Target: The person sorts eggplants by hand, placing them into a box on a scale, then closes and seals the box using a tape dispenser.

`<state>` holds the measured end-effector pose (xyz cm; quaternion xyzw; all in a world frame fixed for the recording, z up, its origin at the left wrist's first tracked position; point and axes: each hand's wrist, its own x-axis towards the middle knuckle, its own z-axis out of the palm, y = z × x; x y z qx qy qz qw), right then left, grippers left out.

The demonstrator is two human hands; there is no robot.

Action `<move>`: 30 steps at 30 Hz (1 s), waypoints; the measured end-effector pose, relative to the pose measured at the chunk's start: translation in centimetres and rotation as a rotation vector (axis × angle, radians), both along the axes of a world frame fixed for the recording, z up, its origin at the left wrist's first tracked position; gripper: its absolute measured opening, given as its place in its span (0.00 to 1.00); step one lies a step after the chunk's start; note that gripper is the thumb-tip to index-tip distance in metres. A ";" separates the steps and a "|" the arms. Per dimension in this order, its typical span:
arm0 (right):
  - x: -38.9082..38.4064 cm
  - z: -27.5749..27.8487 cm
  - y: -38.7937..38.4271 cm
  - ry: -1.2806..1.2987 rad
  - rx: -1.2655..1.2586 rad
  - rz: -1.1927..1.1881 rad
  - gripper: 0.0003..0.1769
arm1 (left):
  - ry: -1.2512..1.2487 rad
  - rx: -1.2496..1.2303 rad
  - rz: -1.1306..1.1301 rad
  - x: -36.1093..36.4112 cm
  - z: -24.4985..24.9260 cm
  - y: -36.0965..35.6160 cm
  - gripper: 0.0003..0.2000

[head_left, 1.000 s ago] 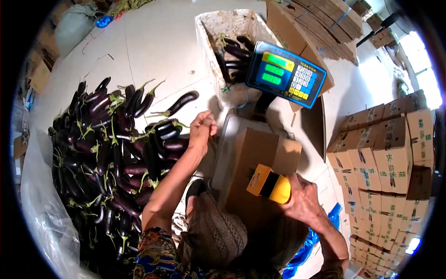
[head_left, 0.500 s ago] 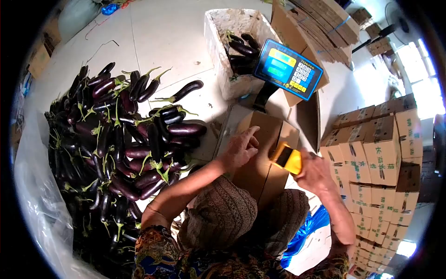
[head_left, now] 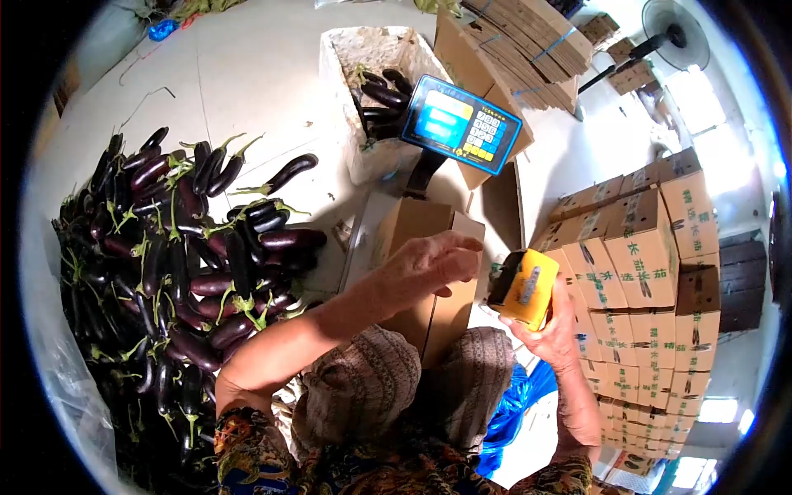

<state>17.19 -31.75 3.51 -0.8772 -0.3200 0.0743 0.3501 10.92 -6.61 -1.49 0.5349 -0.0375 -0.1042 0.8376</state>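
Observation:
My right hand (head_left: pixel 557 330) grips a yellow and black tape dispenser (head_left: pixel 528 289), holding it up to the right of a closed cardboard carton (head_left: pixel 450 309). The carton stands between my knees, in front of the scale's post. Above the carton reaches my left hand (head_left: pixel 437 262), its fingers stretched out loosely toward the dispenser but apart from it. Nothing shows in that hand, and it hides part of the carton's top. Behind the carton, the scale display (head_left: pixel 462 125) with its keypad faces me, tilted.
A large heap of eggplants (head_left: pixel 190 280) covers the floor at left. More eggplants lie in a white foam box (head_left: pixel 346 153) behind the scale. Printed cartons (head_left: pixel 635 247) are stacked at right, flattened cardboard (head_left: pixel 528 49) at the back, and blue plastic (head_left: pixel 511 412) beside my right knee.
My right hand has raised the tape dispenser off the carton and turned it. My left hand has moved right above the carton, its fingers now pointing right. The whole view has shifted slightly.

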 end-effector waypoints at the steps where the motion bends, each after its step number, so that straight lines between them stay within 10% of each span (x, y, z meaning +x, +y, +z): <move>1: -0.2 0.3 0.5 -0.060 -0.037 0.018 0.33 | -0.047 0.031 0.030 -0.1 0.3 -0.3 0.32; 12: -0.7 0.7 1.0 -0.091 -0.092 0.057 0.34 | 0.160 -0.171 0.077 -0.3 -1.2 -0.6 0.19; 30: -2.3 0.7 1.9 -0.351 -0.315 0.305 0.40 | -0.119 0.355 -0.008 0.0 -4.9 -1.3 0.09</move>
